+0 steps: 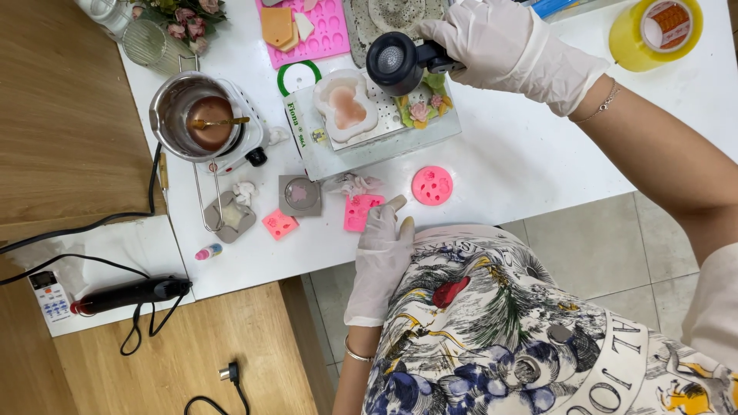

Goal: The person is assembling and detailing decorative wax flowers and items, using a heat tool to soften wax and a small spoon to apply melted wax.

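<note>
The right hand [511, 48], in a white glove, is closed around the handle of a black heat gun [393, 61], whose round nozzle faces down and slightly aside, just over the white mould [346, 106] filled with pale pink wax. Held that way, the hot air would fall straight onto the poured surface, probably to smooth it or keep it fluid. The left hand [380, 257], also gloved, holds nothing: its fingers are loosely extended and rest on the near edge of the white tabletop [523, 154], seemingly to steady the body while the other arm reaches forward.

The mould sits on a perforated tray over a clear box [369, 142], directly below the right hand, which lifts it off the tabletop and would catch any spill. Small wax flowers [420, 107] lie just beside the mould, under the gun.

Just ahead of the left fingertips lie small pink silicone moulds [361, 211], with a round pink mould [432, 185] to their right, all within easy reach. Further to the left of that hand, a metal melting pot [196, 115] of brownish-pink wax stands on a small hotplate, a spoon resting across it, its cord trailing off the tabletop. A yellow tape roll [653, 32] lies beyond the right wrist.
</note>
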